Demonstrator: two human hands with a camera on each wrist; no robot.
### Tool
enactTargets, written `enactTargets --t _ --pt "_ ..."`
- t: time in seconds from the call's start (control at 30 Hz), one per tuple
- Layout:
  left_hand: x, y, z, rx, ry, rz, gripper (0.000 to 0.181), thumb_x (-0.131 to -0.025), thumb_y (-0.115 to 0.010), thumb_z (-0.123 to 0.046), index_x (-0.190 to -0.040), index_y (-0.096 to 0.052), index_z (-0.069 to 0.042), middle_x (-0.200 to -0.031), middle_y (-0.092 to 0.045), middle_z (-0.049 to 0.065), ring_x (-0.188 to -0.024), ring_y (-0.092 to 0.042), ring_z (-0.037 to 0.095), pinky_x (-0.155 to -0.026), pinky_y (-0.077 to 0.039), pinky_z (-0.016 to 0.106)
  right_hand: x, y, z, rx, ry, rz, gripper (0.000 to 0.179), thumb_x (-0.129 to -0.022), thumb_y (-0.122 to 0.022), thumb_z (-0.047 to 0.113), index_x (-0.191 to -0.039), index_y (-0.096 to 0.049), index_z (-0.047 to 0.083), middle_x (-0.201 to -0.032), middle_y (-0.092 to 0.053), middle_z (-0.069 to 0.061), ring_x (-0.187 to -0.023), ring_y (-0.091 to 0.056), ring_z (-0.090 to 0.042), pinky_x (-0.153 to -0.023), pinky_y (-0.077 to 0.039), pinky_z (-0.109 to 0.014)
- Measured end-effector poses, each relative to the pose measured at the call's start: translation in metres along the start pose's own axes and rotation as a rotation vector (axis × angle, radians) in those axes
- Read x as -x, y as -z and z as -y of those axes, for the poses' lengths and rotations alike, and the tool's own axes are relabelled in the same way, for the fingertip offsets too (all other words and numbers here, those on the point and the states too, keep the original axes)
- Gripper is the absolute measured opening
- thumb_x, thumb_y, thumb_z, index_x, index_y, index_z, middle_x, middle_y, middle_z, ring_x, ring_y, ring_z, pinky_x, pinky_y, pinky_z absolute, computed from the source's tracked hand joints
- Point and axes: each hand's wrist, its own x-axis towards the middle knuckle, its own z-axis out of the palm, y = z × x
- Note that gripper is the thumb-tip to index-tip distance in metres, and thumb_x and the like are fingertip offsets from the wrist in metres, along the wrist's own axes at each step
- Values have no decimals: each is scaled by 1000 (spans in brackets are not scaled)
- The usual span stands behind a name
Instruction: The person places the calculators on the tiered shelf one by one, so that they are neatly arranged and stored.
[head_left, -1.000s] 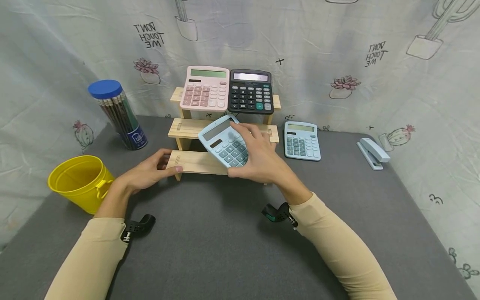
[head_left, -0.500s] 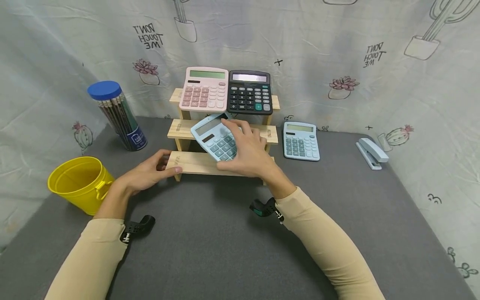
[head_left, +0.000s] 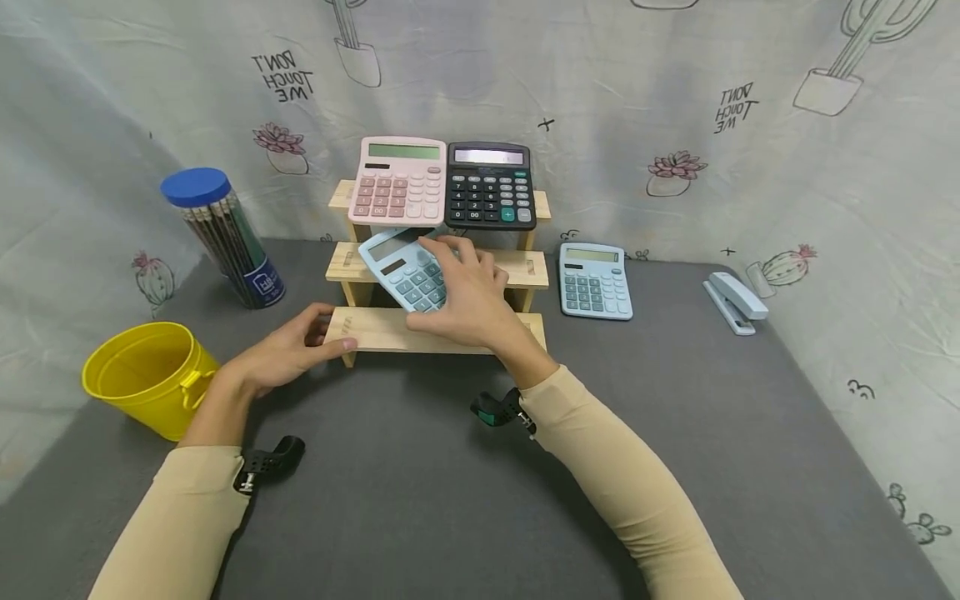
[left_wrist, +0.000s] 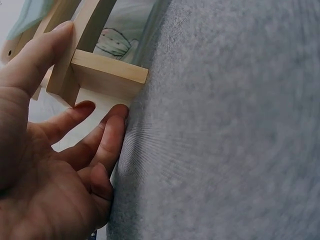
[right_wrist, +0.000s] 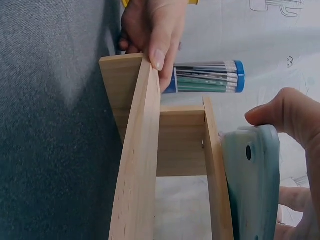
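Note:
A light blue calculator [head_left: 411, 279] is in my right hand [head_left: 476, 304], pinched between thumb and fingers. It leans slantwise at the middle tier of a three-tier wooden shelf [head_left: 408, 335], and its top edge passes behind the calculators above. In the right wrist view the calculator [right_wrist: 251, 185] appears edge-on, close against the middle board. My left hand [head_left: 288, 354] grips the left end of the lowest tier, thumb on the board's front edge. Side by side on the top tier stand a pink calculator [head_left: 399, 183] and a black calculator [head_left: 490, 187].
Right of the shelf, a second light blue calculator [head_left: 595, 282] lies against the curtain [head_left: 600, 100]. A light blue stapler [head_left: 735, 302] is farther right. To the left are a yellow bucket [head_left: 150, 379], beside my left forearm, and a blue-lidded tub of pencils [head_left: 225, 237].
My right hand has carried the light blue calculator leftward along the middle tier. The left hand has kept its grip on the shelf. The whole view has shifted slightly.

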Motion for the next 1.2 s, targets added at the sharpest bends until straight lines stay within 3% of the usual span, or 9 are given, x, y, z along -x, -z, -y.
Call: enactTargets --t 0.23,0.43,0.7,0.87,1.03,1.2 --pt "-3 0 0 1 13 13 88 -98 -65 -55 -158 -21 -8 -149 -43 23 -132 -48 38 -106 -41 54 -6 -10 6 35 -19 -37 94 -72 -76 47 -157 -39 31 -158 -34 -4 -126 -38 -36 -94 -30 -52" --pt "-3 -1 2 12 9 15 87 -98 -65 -53 -158 -21 -7 -149 -43 24 -132 -48 38 -106 -41 53 -7 -14 12 98 -68 -69 90 -78 -75 61 -155 -42 30 -157 -37 -5 -128 -40 -35 -99 -32 -53" --pt "-2 0 0 15 4 13 87 -99 -64 -53 -158 -21 -7 -150 -43 24 -133 -47 40 -106 -41 55 -15 -24 21 203 -113 -97 85 -86 -61 77 -152 -46 26 -159 -34 -8 -128 -40 -35 -103 -31 -54" --pt "-2 1 0 17 15 10 87 -98 -65 -55 -158 -22 -8 -151 -42 24 -134 -47 40 -108 -40 56 -15 -19 20 178 -91 -27 83 -92 -54 74 -156 -42 24 -162 -29 -10 -133 -37 -37 -105 -32 -54" --pt "-1 2 0 35 13 4 87 -98 -65 -53 -158 -22 -8 -151 -43 24 -133 -48 39 -106 -41 53 -14 -5 11 107 -36 72 88 -89 -63 68 -160 -38 22 -167 -23 -9 -137 -35 -35 -106 -33 -51" --pt "0 1 0 36 13 14 87 -99 -65 -52 -159 -20 -7 -154 -40 26 -136 -45 41 -109 -39 57 -16 -4 5 69 -22 75 93 -84 -72 66 -160 -38 22 -168 -20 -9 -135 -35 -33 -106 -32 -49"
